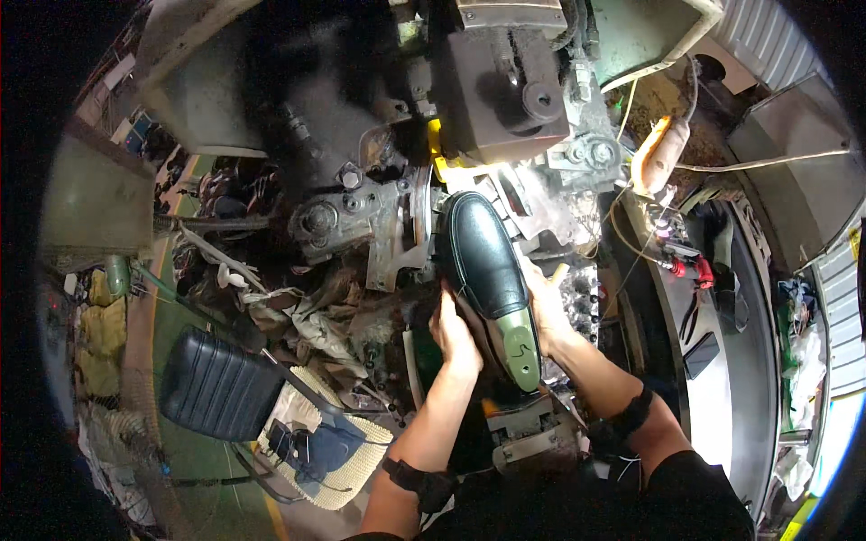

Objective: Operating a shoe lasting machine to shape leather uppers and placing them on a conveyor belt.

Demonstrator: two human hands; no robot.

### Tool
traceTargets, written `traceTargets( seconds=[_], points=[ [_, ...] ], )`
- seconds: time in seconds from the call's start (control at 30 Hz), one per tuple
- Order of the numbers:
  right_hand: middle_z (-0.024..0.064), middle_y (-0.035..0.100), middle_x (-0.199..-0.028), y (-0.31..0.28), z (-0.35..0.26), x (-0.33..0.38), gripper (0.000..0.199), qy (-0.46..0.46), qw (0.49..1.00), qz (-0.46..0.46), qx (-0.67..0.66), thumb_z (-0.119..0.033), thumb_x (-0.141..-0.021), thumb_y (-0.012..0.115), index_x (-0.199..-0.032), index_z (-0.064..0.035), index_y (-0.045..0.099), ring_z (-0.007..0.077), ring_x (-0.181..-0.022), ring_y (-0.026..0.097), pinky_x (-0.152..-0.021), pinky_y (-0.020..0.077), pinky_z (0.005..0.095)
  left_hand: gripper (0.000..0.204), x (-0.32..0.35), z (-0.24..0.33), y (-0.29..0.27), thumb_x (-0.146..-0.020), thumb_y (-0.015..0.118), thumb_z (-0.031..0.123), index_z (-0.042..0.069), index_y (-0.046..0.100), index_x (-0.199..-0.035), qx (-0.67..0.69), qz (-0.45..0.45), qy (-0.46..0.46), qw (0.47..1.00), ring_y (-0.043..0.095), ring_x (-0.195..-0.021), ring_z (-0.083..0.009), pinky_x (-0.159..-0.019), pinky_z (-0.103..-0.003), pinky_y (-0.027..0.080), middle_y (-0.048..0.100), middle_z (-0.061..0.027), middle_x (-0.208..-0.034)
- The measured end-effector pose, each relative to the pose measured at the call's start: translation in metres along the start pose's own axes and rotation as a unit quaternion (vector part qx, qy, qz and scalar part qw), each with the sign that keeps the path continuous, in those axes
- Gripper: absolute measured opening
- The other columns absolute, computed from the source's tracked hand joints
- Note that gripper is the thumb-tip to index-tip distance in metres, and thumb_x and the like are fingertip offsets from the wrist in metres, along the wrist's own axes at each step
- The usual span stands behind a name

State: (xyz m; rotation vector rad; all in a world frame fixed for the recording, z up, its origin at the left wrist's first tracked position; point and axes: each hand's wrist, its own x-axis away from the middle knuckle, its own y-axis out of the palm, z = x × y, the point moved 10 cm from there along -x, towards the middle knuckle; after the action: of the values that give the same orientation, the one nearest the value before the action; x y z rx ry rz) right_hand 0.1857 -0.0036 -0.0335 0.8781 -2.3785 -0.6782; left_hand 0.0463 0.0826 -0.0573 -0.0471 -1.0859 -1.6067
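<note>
A black leather shoe upper (487,257) is stretched over a green shoe last (518,347), its toe pointing away from me. The toe end sits against the metal jaws of a machine (394,216), under a dark block (505,99). Along the left side of the upper, my left hand (456,335) grips near the heel part, fingers pointing forward. My right hand (547,311) holds the opposite side, closed against the leather beside the last. Parts of the fingers of both hands are hidden by the shoe.
A lit lamp (658,158) hangs at the right of the machine. A grey trough-like ledge (753,361) runs along the right, with a dark flat device (702,356) and a red-handled tool (695,270). To my left stands a black-backed chair (219,383) with cloth and cables on it.
</note>
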Motion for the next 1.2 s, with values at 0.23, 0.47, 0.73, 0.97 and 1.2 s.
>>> traceTargets(
  seconds=[0.23, 0.47, 0.73, 0.97, 1.2],
  points=[
    [0.0194, 0.068, -0.115, -0.058, -0.051, 0.071, 0.068, 0.096, 0.964, -0.032, 0.245, -0.019, -0.098, 0.065, -0.156, -0.01, 0.03, 0.0257, -0.093, 0.07, -0.085, 0.0604, 0.036, 0.028, -0.02, 0.106, -0.229, -0.103, 0.058, 0.021, -0.001, 0.06, -0.121, -0.222, 0.145, 0.339, 0.903, 0.064, -0.086, -0.0159, -0.08, -0.029, 0.055, 0.066, -0.0068, -0.102],
    [0.0214, 0.064, -0.115, -0.242, -0.097, 0.14, 0.073, 0.016, 0.956, 0.205, 0.21, -0.048, -0.094, 0.066, -0.144, -0.0012, 0.042, 0.0285, -0.094, 0.067, -0.083, 0.056, 0.0415, 0.021, -0.019, -0.035, -0.421, -0.081, 0.071, 0.013, -0.005, 0.074, -0.091, -0.425, 0.155, 0.059, 0.89, 0.066, -0.076, -0.0228, -0.07, -0.04, 0.05, 0.071, -0.0093, -0.081],
    [0.0187, 0.066, -0.109, -0.235, -0.1, 0.23, 0.058, 0.004, 0.957, 0.212, 0.199, -0.037, -0.1, 0.059, -0.147, -0.0041, 0.045, 0.0265, -0.091, 0.067, -0.08, 0.0562, 0.0406, 0.022, 0.032, 0.084, -0.282, -0.095, 0.06, 0.001, -0.002, 0.06, -0.117, -0.403, 0.118, 0.366, 0.831, 0.065, -0.102, -0.0243, -0.095, -0.036, 0.051, 0.068, -0.0124, -0.113],
    [0.0263, 0.062, -0.122, -0.19, -0.095, 0.216, 0.082, 0.017, 0.985, -0.023, -0.169, -0.07, -0.098, 0.034, -0.14, -0.0013, 0.045, 0.0352, -0.105, 0.064, -0.1, 0.0478, 0.0469, 0.025, 0.311, -0.024, 0.113, -0.094, 0.059, 0.003, -0.006, 0.06, -0.117, -0.37, -0.469, 0.577, 0.557, 0.063, -0.112, -0.036, -0.103, -0.045, 0.047, 0.062, -0.0233, -0.125],
    [0.0217, 0.063, -0.122, -0.287, -0.121, 0.262, 0.056, 0.024, 0.948, 0.032, -0.316, -0.046, -0.103, 0.048, -0.14, -0.0042, 0.042, 0.0332, -0.104, 0.065, -0.096, 0.0518, 0.0465, 0.038, 0.4, -0.301, 0.143, -0.091, 0.066, 0.018, 0.005, 0.065, -0.126, -0.509, -0.703, 0.397, 0.299, 0.048, -0.133, -0.0407, -0.117, -0.058, 0.027, 0.05, -0.0214, -0.145]
  ],
)
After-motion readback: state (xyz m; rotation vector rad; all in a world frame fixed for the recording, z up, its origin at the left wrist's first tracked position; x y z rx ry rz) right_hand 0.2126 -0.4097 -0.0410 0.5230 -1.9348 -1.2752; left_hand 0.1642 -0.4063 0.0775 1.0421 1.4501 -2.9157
